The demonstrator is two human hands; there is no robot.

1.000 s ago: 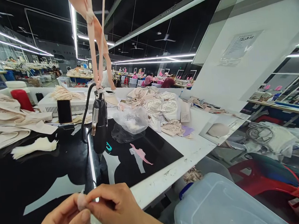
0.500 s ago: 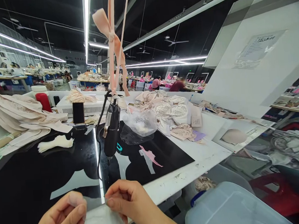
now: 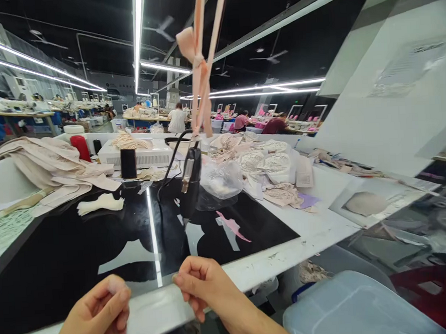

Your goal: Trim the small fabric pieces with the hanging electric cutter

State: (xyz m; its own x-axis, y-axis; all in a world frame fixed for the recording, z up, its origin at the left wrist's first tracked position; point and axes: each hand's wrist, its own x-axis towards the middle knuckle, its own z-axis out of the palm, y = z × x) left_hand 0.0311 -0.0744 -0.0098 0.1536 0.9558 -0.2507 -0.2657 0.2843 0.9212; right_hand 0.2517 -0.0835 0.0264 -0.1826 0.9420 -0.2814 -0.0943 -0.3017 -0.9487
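Observation:
My left hand (image 3: 98, 313) hovers at the near edge of the glossy black work surface (image 3: 81, 244), fingers curled, pinching a small pale pink scrap (image 3: 115, 284) at the fingertips. My right hand (image 3: 207, 290) is beside it, a hand's width to the right, its fingertips pinched together; what they hold, if anything, is too small to make out. Behind the hands a black handheld tool (image 3: 191, 183) with a cord hangs from a pink ribbon (image 3: 200, 63) over the black surface.
Beige fabric pieces (image 3: 54, 166) pile at the left. A clear plastic bag (image 3: 221, 179) and lace cups (image 3: 267, 164) lie behind the tool. A pink scrap (image 3: 232, 226) lies on the black surface. A translucent bin (image 3: 350, 310) stands low right. Other people work at far tables.
My two hands have drawn apart; a second ago they were touching around the pale scrap. The view has swung left, so the table's contents shifted right in the picture.

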